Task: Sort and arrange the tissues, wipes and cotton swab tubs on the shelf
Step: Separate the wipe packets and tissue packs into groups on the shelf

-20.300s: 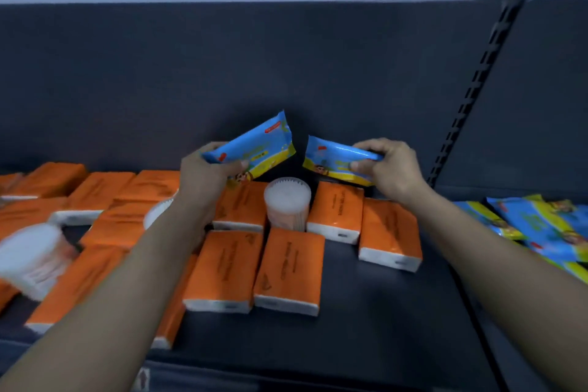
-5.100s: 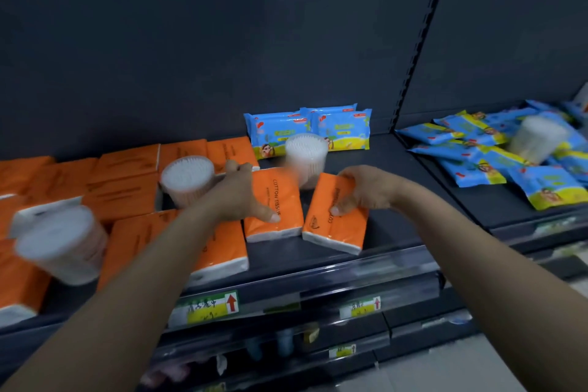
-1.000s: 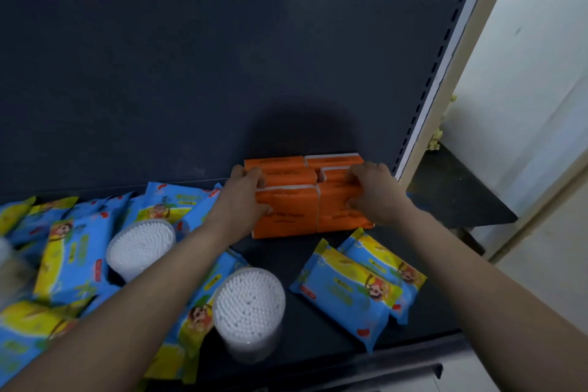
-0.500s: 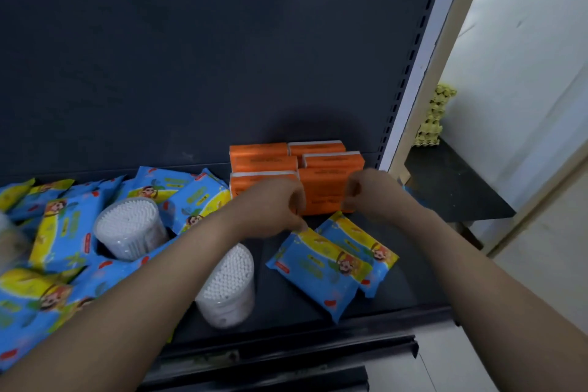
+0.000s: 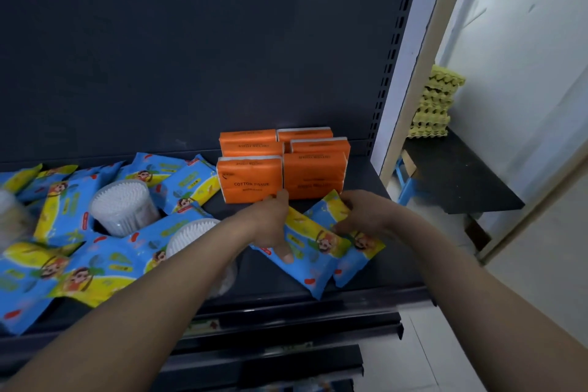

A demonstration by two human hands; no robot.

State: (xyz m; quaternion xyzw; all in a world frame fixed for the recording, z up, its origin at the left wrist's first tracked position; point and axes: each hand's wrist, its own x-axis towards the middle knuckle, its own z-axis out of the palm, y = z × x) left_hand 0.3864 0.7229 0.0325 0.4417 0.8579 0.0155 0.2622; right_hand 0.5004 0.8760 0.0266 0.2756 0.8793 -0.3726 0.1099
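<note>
Hands drop from tissues to wipes

Half a second ago both fists hovered before the orange tissue packs (image 5: pixel 280 165); now the left hand (image 5: pixel 270 226) and right hand (image 5: pixel 359 213) each grasp 1 of the 2 blue wipe packs (image 5: pixel 315 251) in front.

The person is showing two bare forearms and hands, left hand (image 5: pixel 270 226) and right hand (image 5: pixel 359 216), wearing no visible sleeves.
</note>
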